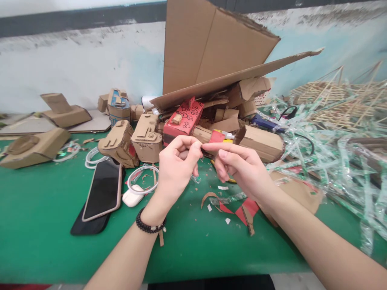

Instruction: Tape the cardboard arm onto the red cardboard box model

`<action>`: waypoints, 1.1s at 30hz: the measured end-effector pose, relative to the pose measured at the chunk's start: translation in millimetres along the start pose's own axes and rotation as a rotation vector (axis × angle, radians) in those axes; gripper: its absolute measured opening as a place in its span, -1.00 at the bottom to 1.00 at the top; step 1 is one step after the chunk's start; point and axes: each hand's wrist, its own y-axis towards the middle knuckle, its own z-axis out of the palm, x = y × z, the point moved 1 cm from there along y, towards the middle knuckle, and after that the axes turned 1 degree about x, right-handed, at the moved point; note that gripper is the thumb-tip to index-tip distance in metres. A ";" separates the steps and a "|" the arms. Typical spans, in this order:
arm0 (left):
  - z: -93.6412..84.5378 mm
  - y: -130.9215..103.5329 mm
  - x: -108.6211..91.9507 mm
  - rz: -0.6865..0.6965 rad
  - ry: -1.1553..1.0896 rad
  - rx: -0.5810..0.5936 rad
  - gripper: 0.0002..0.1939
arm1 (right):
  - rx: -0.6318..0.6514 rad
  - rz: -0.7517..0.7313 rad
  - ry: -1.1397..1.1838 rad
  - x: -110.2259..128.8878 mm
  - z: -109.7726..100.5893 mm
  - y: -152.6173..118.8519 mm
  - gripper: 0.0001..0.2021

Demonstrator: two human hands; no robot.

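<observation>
Above the green table, my left hand [178, 165] is closed in a pinch, its thumb and forefinger pressed together. Whatever lies in that pinch, if anything, is too small to make out. My right hand [244, 165] reaches in from the right with its forefinger stretched out, the tip touching the left fingertips. Its thumb lies just under that forefinger, and the other fingers are loosely curled with nothing visible in them. Behind the hands sits a red box with black drawn patterns [183, 119], beside small cardboard camera models [147, 139]. Below lie red and brown cardboard scraps [246, 211].
A phone [104, 185] rests on a dark phone-like slab at left, near a white earbud case [132, 197] and a white tape ring [128, 183]. Large cardboard sheets [211, 44] lean on the wall. Tangled plastic strips [341, 161] and wooden stick frames [326, 100] crowd the right.
</observation>
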 end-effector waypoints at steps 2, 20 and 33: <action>0.3 0.1 -0.3 -0.027 -0.028 0.019 -0.69 | -0.040 -0.024 -0.011 0.5 0.0 1.2 -0.74; 14.3 -8.1 2.2 -0.190 -0.160 0.126 -0.69 | -0.185 -0.237 -0.326 5.1 7.5 1.2 -0.68; 15.9 -9.1 3.3 -0.299 -0.284 0.148 -0.68 | -0.216 -0.338 -0.471 -2.2 1.2 -1.1 -0.94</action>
